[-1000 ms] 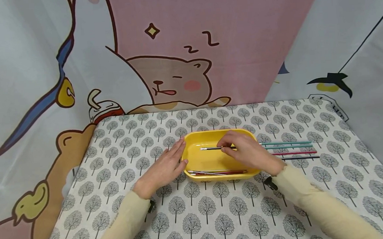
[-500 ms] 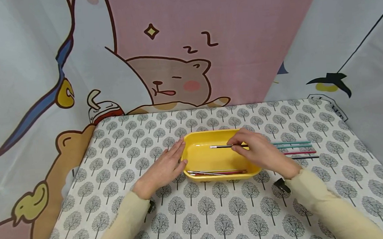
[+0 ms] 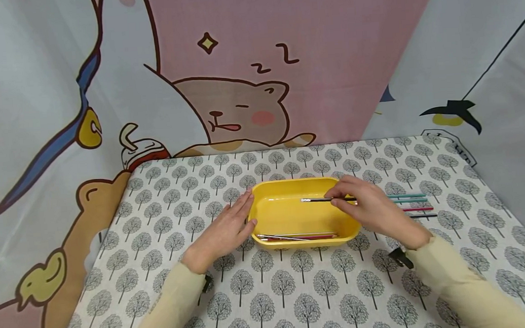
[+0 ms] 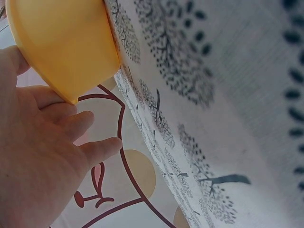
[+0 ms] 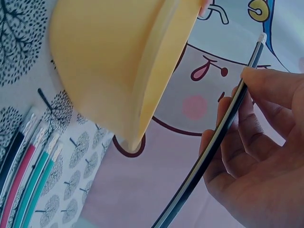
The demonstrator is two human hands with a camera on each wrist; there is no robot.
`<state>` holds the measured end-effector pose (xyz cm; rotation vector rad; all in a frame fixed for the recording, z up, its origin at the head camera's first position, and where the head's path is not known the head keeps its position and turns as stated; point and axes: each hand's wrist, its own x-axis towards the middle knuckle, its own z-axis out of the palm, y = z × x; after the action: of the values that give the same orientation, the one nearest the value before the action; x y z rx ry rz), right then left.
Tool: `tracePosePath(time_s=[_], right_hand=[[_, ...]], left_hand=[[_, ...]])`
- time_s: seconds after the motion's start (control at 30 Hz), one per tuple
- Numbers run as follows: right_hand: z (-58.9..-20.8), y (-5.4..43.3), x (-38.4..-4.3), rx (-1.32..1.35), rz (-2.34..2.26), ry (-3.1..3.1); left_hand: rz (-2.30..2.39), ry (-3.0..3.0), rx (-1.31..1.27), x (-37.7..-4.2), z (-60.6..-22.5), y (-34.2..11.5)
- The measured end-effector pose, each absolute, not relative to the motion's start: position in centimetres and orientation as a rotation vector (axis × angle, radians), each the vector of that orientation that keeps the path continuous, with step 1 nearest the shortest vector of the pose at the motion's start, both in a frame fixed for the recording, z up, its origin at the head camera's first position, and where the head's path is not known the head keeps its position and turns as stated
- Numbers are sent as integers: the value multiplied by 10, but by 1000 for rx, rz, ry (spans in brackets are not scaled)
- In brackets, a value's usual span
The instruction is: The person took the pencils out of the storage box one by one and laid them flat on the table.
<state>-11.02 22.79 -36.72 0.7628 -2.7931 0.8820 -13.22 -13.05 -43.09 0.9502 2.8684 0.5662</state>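
A yellow plastic basin [image 3: 289, 218] sits on the table. My left hand [image 3: 223, 233] rests against its left end; in the left wrist view the fingers [image 4: 57, 114] lie fairly straight along the rim. Over the basin's right end, my right hand [image 3: 368, 205] pinches a black pencil [image 3: 317, 200] between thumb and fingers. The right wrist view shows this pencil [image 5: 190, 178] striped black and silver, with a white eraser at its upper end. It lies outside the rim in that view. Several pencils [image 3: 297, 238], including red ones, lie inside along the basin's near wall.
Right of the basin, several pencils lie side by side on the cloth: teal pencils [image 3: 408, 198], a red pencil [image 3: 421, 209] and a dark pencil [image 3: 426, 216]. A tree-print cloth [image 3: 299, 293] covers the table. A cartoon-print curtain [image 3: 319, 53] hangs behind.
My right hand has moved right with the black pencil, from over the basin's middle to its right rim. The left hand and the basin have hardly moved.
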Motion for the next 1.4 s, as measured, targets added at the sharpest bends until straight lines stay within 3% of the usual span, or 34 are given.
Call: tracePosePath(time_s=[1.4], right_hand=[[-386,307,-83,673,773,-2725]], left_hand=[[592,2857,937,-132,-431,-131]])
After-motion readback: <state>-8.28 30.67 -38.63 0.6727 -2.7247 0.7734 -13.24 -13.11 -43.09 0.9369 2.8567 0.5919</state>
